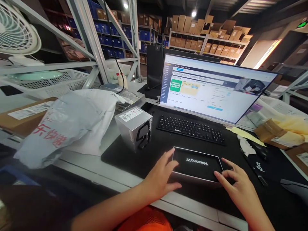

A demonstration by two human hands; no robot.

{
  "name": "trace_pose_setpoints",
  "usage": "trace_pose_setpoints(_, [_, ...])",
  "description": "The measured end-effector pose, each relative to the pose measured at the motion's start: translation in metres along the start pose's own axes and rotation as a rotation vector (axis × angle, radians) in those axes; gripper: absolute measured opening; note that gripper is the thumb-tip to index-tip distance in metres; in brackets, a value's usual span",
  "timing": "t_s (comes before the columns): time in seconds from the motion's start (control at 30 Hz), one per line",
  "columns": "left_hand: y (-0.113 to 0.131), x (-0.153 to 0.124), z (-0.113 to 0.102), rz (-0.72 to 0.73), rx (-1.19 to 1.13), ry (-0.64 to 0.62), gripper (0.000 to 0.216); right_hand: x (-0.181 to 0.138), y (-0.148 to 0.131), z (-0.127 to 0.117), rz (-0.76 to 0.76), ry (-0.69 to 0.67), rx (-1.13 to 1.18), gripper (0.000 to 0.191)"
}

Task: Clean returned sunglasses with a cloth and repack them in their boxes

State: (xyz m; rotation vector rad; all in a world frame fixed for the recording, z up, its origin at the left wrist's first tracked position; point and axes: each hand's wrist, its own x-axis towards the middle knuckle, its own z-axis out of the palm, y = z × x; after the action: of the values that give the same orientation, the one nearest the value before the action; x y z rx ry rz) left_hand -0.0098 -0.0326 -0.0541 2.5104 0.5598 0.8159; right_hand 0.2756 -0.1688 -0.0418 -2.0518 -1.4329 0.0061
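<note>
A shallow open grey box (197,176) with a white rim lies on the black desk mat before me. Its black inside carries white "Wakening" lettering, upside down from where I look. My left hand (160,175) is at the box's left end, a fingertip at the far left corner, thumb stretched out and fingers apart. At the right end is my right hand (237,181), fingers spread, one tip near the far corner and another over the near right part of the rim. Beyond my left hand stands a taller grey box (134,130) with a white label on top.
A keyboard (191,128) and a lit monitor (214,89) stand behind the box. Grey and white plastic mailing bags (64,125) cover the left side. To the right are a mouse (261,151), yellow paper (247,136) and a brown carton (271,133).
</note>
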Motion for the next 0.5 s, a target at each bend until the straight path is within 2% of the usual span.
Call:
trace_pose_setpoints(0.07, [-0.001,0.004,0.004,-0.057,-0.122,-0.083,0.087,0.001,-0.006,0.003,0.066,-0.003,0.087,0.055])
trace_pose_setpoints(0.13, [-0.006,0.011,0.005,-0.082,-0.195,-0.105,0.104,0.001,-0.014,0.006,0.146,-0.018,0.210,0.053])
trace_pose_setpoints(0.23, [-0.026,0.026,0.003,-0.135,-0.335,-0.146,0.121,0.001,-0.025,0.008,0.273,-0.029,0.489,0.048])
trace_pose_setpoints(0.33, [-0.044,0.039,0.005,-0.199,-0.486,-0.256,0.124,0.006,-0.036,0.003,0.370,0.070,0.806,0.040])
trace_pose_setpoints(0.4, [-0.046,0.041,0.007,-0.188,-0.453,-0.246,0.123,0.013,-0.038,-0.009,0.450,0.152,1.003,0.026])
trace_pose_setpoints(0.5, [-0.038,0.030,0.006,-0.020,-0.263,-0.121,0.116,0.021,-0.028,-0.039,0.503,0.291,1.105,0.044])
